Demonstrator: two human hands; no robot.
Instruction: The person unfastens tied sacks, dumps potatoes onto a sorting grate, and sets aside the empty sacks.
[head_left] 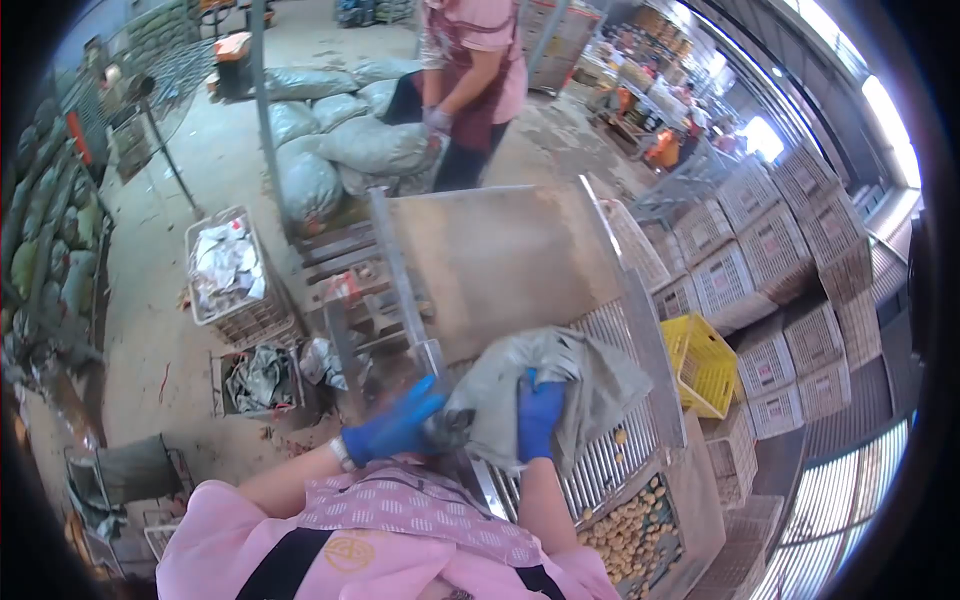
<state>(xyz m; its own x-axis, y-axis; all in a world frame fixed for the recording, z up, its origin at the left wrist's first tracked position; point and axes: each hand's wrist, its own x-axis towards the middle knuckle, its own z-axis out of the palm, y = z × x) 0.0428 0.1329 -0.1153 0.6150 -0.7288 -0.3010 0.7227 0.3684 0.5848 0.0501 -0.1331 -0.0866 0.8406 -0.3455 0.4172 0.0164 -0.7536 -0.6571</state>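
A grey-green woven sack [595, 385], crumpled and slack, lies over the metal roller bars [645, 410]. My right hand [540, 412], in a blue glove, is closed on the sack near its middle. To the left of the sack, my left hand [398, 422], also gloved in blue, has its fingers stretched out and holds nothing. Small round yellowish-brown produce [632, 530] is heaped below the bars at the lower right. Beyond the sack rises a flat tan board or belt [500, 250] between metal side rails.
Another person [475, 90] bends over full sacks [375, 145] behind the machine. A yellow crate [700, 365] and stacked white crates [765, 250] stand at the right. Crates with white scraps [228, 265] and crumpled sacks [262, 380] are on the left.
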